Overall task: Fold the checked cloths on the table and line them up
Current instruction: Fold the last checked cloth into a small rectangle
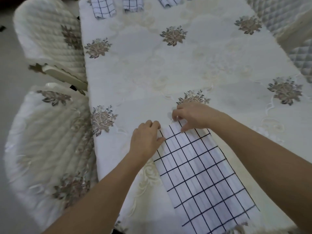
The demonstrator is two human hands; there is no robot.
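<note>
Long checked cloth [200, 179] lies flat, running from lower right of frame up toward centre on the embroidered tablecloth [168, 68]. Left hand [146, 139] curls over its far left corner, fingers bent, gripping the edge. Right hand [190, 115] pinches the far right corner, thumb on the cloth. Three folded checked cloths [103, 7] sit in a row along the top edge. Quilted chairs [50, 132] at left.

env: home dining room | evidence: dining table [185, 68] under cream embroidered tablecloth with floral motifs | quilted chair covers in matching floral pattern, left chairs [50, 39] and right chairs [287, 17] pushed up to table edges | plain pale floor [8, 73] | domestic textiles throughout, no industrial gear
</note>
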